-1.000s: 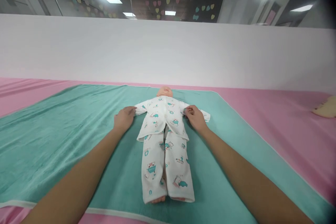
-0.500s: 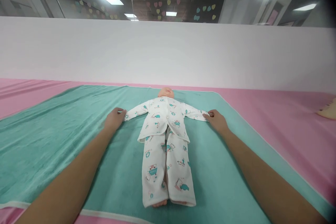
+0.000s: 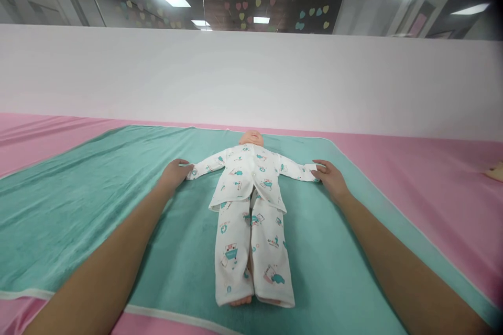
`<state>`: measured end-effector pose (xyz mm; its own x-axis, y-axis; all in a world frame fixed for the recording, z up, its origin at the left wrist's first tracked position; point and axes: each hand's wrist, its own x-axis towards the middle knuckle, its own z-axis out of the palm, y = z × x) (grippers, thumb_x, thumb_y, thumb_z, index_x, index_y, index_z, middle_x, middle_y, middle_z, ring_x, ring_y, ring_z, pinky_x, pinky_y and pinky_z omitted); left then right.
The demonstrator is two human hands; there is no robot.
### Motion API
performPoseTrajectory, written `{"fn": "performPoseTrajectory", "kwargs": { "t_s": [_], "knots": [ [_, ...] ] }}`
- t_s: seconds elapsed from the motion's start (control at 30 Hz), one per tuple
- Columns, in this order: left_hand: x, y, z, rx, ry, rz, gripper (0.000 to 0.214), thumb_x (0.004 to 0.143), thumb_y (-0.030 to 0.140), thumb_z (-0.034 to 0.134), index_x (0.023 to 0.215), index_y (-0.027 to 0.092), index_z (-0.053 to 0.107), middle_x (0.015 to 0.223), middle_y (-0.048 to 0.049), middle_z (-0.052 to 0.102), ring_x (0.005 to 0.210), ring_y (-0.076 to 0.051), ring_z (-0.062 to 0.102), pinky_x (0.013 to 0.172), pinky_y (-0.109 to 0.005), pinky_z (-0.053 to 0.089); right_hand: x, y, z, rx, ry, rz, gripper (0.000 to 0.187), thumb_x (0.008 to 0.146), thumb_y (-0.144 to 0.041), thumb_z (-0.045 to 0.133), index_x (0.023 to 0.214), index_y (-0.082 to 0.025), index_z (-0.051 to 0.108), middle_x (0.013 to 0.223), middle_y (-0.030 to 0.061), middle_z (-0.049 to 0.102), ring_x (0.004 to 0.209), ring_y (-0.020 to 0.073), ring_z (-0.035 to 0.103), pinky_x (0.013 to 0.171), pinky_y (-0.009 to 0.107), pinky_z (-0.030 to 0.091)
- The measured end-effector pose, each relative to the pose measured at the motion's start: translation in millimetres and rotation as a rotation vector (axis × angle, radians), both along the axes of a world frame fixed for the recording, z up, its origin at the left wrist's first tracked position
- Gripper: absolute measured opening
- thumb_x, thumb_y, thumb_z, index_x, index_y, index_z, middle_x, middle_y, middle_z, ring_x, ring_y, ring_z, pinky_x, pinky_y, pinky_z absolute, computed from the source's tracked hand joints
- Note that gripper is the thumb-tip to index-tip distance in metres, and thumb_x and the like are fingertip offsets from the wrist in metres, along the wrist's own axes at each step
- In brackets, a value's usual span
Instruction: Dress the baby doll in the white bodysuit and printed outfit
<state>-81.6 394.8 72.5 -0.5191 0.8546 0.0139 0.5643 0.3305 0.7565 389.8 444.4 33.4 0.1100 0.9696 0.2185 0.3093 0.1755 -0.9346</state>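
- The doll (image 3: pixel 252 137) is laid on its back on the green blanket (image 3: pixel 98 204), between the two hands, arms spread, feet toward the camera.
- It is dressed in a printed white shirt (image 3: pixel 245 178) and matching trousers (image 3: pixel 233 251).
- One cuff (image 3: pixel 191 171) is touched by the left hand (image 3: pixel 173 174), fingers bent; whether cloth is pinched cannot be told.
- The other cuff (image 3: pixel 312 170) is touched by the right hand (image 3: pixel 333 178), fingers slightly parted; whether it is gripped cannot be told.
- A pink sheet (image 3: pixel 432 183) is partly covered by the blanket.
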Motion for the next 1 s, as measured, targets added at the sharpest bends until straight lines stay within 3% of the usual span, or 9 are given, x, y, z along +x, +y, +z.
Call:
{"fn": "performPoseTrajectory", "kwargs": {
  "t_s": [0.13, 0.4, 0.57, 0.7, 1.0],
  "knots": [
    [2.0, -4.9, 6.9, 0.009, -0.199, 0.021, 0.028, 0.06, 0.032, 0.069, 0.083, 0.018, 0.061, 0.065, -0.0023, 0.061, 0.062, -0.018, 0.055, 0.054, -0.026, 0.038, -3.9, -0.6, 0.1, -0.002, -0.045, 0.02, 0.05, 0.065, -0.032, 0.06, 0.115, -0.022, 0.058, 0.086, 0.0019, 0.062, 0.068, 0.0148, 0.053, 0.061, 0.026, 0.039],
    [-10.6, 3.6, -3.3, 0.518, -0.646, 0.097, 0.028, 0.057, 0.021, 0.069, 0.075, 0.018, 0.048, 0.074, 0.0007, 0.057, 0.065, -0.012, 0.057, 0.059, -0.023, 0.046, 4.7, 2.2, 2.4, 0.034, -0.119, -0.183, 0.045, 0.064, -0.026, 0.051, 0.105, -0.017, 0.065, 0.09, 0.0079, 0.064, 0.069, 0.0173, 0.054, 0.062, 0.029, 0.039],
    [-23.8, 9.4, -11.1, 0.496, -0.52, 0.244, 0.026, 0.058, 0.018, 0.068, 0.072, 0.018, 0.046, 0.071, 0.0023, 0.052, 0.056, -0.008, 0.05, 0.047, -0.02, 0.038, 11.6, 3.6, 3.7, 0.026, -0.126, -0.254, 0.047, 0.062, -0.022, 0.048, 0.106, -0.016, 0.064, 0.094, 0.0097, 0.065, 0.069, 0.018, 0.055, 0.06, 0.028, 0.04],
    [-22.9, 9.3, -12.7, 0.437, -0.385, 0.33, 0.021, 0.057, 0.015, 0.068, 0.071, 0.016, 0.052, 0.066, 0.0021, 0.05, 0.052, -0.009, 0.047, 0.047, -0.021, 0.037, 12.8, 9.8, -1.6, -0.004, -0.171, -0.289, 0.047, 0.059, -0.018, 0.045, 0.102, -0.018, 0.065, 0.096, 0.0079, 0.065, 0.072, 0.0182, 0.056, 0.063, 0.028, 0.041],
    [-18.8, 9.3, -14.6, 0.422, -0.259, 0.303, 0.017, 0.059, 0.014, 0.065, 0.072, 0.015, 0.055, 0.062, 0.0033, 0.049, 0.054, -0.01, 0.045, 0.053, -0.023, 0.037, 15.3, 16.0, -9.4, -0.03, -0.282, -0.315, 0.049, 0.059, -0.015, 0.047, 0.105, -0.019, 0.064, 0.106, 0.0077, 0.064, 0.085, 0.0197, 0.059, 0.069, 0.028, 0.043]
  ]
}}
